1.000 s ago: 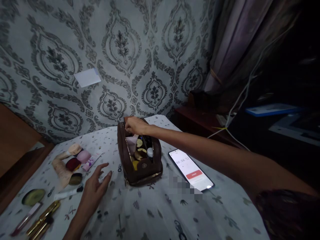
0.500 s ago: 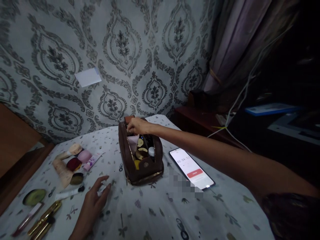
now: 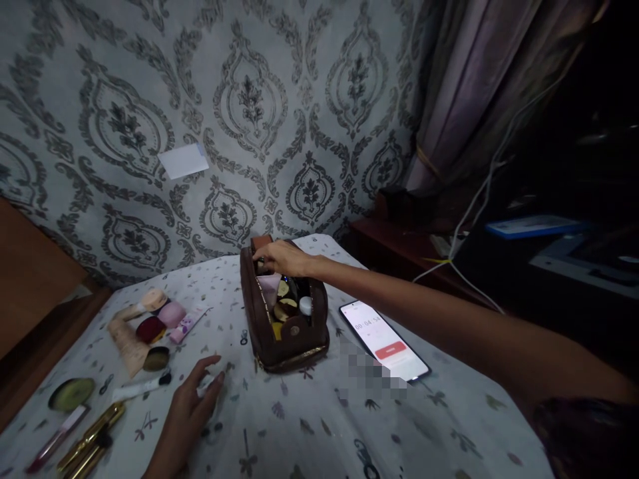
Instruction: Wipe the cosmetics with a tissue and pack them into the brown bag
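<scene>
A brown bag (image 3: 252, 313) stands unzipped on the patterned cloth (image 3: 284, 426), with makeup items inside, among them a pink item (image 3: 269, 287) and a white-capped one (image 3: 306, 305). My right hand (image 3: 282, 257) reaches into its far left corner. Its fingers are bent together at the inner edge, and what they grip is hidden. Low over the cloth, left of the bag, is my left hand (image 3: 192, 406), palm down, thumb and forefinger apart. A pale patch shows between them, too unclear to name.
At the left lie a pink sponge (image 3: 171, 313), a beige tube (image 3: 127, 342), a green-lidded jar (image 3: 71, 394), a lip gloss tube (image 3: 56, 439) and gold tubes (image 3: 92, 436). A phone (image 3: 384, 339) with a running timer lies right of the bag, below my right forearm.
The view has shifted slightly. My right hand remains at the bag's far left corner, its fingers slightly repositioned. My left hand stays nearly where it was. The phone's timer has advanced one second.
</scene>
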Tool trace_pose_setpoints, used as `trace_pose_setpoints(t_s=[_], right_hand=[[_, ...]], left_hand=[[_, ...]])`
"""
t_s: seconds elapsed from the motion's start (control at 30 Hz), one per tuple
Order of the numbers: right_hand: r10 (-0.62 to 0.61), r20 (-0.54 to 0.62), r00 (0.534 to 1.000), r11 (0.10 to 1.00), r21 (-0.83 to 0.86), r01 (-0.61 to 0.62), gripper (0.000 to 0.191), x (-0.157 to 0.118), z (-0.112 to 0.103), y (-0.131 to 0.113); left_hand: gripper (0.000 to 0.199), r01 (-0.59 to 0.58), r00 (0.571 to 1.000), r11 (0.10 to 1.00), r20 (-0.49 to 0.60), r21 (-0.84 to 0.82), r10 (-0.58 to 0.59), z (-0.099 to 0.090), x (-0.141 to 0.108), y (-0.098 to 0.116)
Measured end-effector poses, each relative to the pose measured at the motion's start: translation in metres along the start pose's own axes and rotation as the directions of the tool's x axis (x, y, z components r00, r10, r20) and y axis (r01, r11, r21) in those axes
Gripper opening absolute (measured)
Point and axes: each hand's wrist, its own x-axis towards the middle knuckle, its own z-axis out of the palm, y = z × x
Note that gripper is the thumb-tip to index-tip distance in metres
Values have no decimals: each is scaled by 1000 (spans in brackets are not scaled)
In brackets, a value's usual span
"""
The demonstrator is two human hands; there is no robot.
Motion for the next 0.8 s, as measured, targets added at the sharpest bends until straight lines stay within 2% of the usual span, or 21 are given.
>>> trace_pose_setpoints(t_s=[0.13,0.33,0.5,0.7,0.8], right_hand=[[26,18,1000,998,57,-27,38,1,1,1],[106,59,993,982,150,-114,40,7,7,8],[124,0,992,976,179,-122,35,6,9,7],[339,-74,938,918,244,-313,33,8,12,2],[371,-139,918,918,203,-340,33,12,13,3]], left_hand=[[62,20,1000,999,-21,-30,-20,5,-2,4],[65,36,997,996,-63,-77,-41,7,-4,5],[62,26,999,992,-30,-125,-30,2,-2,-1],[57,18,1000,979,5,-201,-18,-4,-1,-5],[57,13,1000,975,-3,-222,-14,-6,-1,-5]])
